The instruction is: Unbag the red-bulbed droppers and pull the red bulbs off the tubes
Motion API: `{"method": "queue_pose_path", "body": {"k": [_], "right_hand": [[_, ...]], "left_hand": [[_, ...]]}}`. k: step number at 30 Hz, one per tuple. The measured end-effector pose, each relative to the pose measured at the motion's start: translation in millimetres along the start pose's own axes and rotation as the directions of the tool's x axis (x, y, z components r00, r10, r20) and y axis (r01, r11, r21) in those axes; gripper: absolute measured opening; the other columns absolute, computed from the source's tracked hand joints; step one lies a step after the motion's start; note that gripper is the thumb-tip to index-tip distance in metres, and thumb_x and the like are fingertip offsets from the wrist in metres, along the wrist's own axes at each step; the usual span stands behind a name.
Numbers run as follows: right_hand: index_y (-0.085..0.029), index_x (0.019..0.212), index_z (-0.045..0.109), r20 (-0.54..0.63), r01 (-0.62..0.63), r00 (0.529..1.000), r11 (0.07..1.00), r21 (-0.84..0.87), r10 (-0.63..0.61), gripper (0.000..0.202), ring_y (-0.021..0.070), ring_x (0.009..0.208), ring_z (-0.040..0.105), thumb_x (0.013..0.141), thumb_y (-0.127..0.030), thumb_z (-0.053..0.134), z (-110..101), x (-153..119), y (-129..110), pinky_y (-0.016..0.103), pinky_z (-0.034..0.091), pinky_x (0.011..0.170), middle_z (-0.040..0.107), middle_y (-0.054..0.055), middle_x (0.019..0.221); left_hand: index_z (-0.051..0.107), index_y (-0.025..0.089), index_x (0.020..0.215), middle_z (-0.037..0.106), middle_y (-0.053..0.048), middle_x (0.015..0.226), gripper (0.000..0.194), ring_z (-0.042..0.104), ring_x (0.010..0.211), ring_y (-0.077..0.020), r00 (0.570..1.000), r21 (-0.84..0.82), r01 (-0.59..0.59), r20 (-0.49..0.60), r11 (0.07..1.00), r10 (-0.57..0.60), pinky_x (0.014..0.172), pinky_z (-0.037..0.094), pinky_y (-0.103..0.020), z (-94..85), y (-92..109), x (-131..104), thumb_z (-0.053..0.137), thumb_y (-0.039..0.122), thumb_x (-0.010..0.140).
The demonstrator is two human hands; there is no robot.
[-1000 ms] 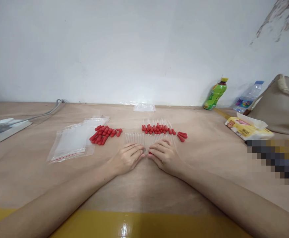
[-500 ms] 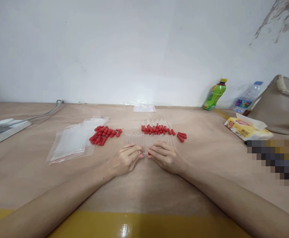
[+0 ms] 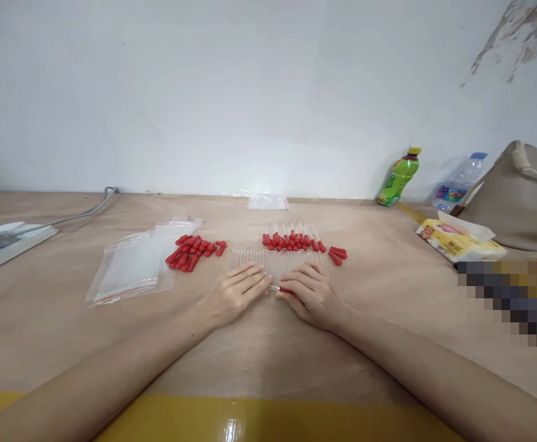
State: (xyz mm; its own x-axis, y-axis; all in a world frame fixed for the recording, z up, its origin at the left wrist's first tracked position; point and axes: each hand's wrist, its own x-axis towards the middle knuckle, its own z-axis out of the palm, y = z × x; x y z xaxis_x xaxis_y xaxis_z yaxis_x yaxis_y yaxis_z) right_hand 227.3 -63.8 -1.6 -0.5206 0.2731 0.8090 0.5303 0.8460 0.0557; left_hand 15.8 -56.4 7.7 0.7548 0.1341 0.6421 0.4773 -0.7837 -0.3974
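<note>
Between my hands is a thin clear dropper tube (image 3: pixel 274 288), its right end meeting a red rubber bulb (image 3: pixel 287 291). My left hand (image 3: pixel 238 293) is closed on the tube, fingers over the thumb. My right hand (image 3: pixel 312 294) pinches the red bulb, most of which shows beside the thumb. Just behind both hands lies a row of clear tubes (image 3: pixel 275 261), partly covered by my fingers. Further back, droppers fitted with red bulbs (image 3: pixel 291 240) lie side by side, tips toward the wall. A pile of loose red bulbs (image 3: pixel 189 250) sits to the left.
A few red bulbs (image 3: pixel 339 253) lie right of the droppers. Clear zip bags (image 3: pixel 132 264) spread at left, near a power strip (image 3: pixel 24 236). At right stand a green bottle (image 3: pixel 399 178), a water bottle (image 3: pixel 461 181), a tissue pack (image 3: pixel 459 239) and a beige bag (image 3: pixel 512 196).
More of the red bulb shows at my right hand, and the tube is now visible between the hands. My left fingers have flattened over the tube. The piles have not moved.
</note>
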Motion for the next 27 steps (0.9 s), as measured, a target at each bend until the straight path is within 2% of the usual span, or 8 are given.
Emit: {"method": "queue_pose_path", "body": {"k": [4,9,13,18,27], "right_hand": [[-0.018,0.09,0.061,0.024,-0.011,1.0,0.999,-0.044,0.012,0.012,0.0161,0.079,0.057,0.082,-0.024,0.055,3.6,0.6,-1.2,0.034,0.041,0.076,0.067,0.004,0.087],[-0.014,0.093,0.062,0.071,0.063,0.996,0.998,-0.016,-0.061,0.015,0.0162,0.08,0.057,0.083,-0.018,0.052,9.0,0.2,1.4,0.032,0.048,0.074,0.067,0.006,0.087],[-0.015,0.095,0.062,0.035,0.133,0.991,0.991,-0.028,-0.132,0.016,0.0159,0.081,0.059,0.083,-0.016,0.052,10.2,-1.0,5.7,0.032,0.052,0.08,0.067,0.005,0.088],[-0.015,0.1,0.061,0.0,0.163,0.987,0.986,-0.042,-0.163,0.02,0.0157,0.084,0.061,0.082,-0.013,0.054,7.8,-3.4,10.3,0.032,0.053,0.084,0.068,0.005,0.091],[-0.014,0.095,0.064,0.01,0.229,0.973,0.971,-0.068,-0.229,0.02,0.0166,0.086,0.062,0.083,-0.008,0.049,-2.5,-3.8,9.2,0.035,0.053,0.085,0.068,0.006,0.09]], "left_hand": [[0.054,0.011,0.103,0.069,-0.006,0.09,0.019,0.063,0.094,-0.018,0.999,0.041,-0.045,0.009,0.998,0.045,0.09,0.05,-0.037,-0.6,1.5,-0.1,0.047,0.011,0.085],[0.056,0.008,0.096,0.068,-0.008,0.085,0.015,0.064,0.089,-0.0175,0.998,0.027,-0.059,-0.009,0.998,0.06,0.094,0.049,-0.036,0.7,3.2,-0.3,0.048,0.009,0.083],[0.056,0.01,0.096,0.068,-0.005,0.083,0.016,0.065,0.083,-0.0154,0.999,-0.003,-0.04,-0.015,0.999,0.04,0.097,0.046,-0.04,2.4,3.6,-1.3,0.047,0.008,0.084],[0.055,0.013,0.098,0.067,-0.003,0.078,0.016,0.065,0.083,-0.0148,0.999,-0.051,-0.01,-0.034,0.999,0.008,0.1,0.043,-0.041,3.7,2.0,-3.4,0.046,0.011,0.084],[0.055,0.012,0.095,0.067,-0.003,0.079,0.013,0.064,0.086,-0.0143,1.0,-0.064,0.004,-0.03,0.998,-0.006,0.098,0.045,-0.04,-1.7,5.1,-3.6,0.049,0.011,0.084]]}}
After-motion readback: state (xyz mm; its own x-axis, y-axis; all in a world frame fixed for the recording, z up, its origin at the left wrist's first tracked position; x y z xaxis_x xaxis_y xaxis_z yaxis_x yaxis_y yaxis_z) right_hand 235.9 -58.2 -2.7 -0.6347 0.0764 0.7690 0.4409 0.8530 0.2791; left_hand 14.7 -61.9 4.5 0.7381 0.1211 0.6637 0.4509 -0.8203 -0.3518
